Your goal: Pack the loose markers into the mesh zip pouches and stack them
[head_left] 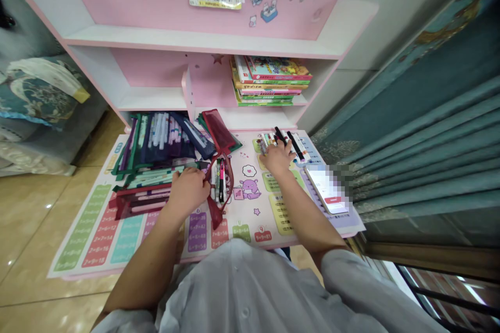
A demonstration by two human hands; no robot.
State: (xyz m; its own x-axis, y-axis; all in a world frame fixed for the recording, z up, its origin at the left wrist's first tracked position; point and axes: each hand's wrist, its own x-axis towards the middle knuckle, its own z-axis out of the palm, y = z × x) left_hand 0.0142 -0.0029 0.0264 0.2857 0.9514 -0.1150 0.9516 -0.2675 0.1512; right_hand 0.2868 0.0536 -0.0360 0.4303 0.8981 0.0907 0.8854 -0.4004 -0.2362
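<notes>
My left hand rests at the left edge of an open red mesh pouch, its fingers curled at the rim; what they grip is too small to tell. Several pens stand out inside that pouch, one pink and black. My right hand reaches over a group of markers at the back right of the desk, fingers spread and touching them. A black marker lies just beyond its fingertips. Filled mesh pouches, green, blue and red, lie left of my left hand.
A phone lies on the desk mat's right side. Behind the desk rises a pink and white shelf with stacked books. Another red pouch lies near the shelf. A curtain hangs at the right.
</notes>
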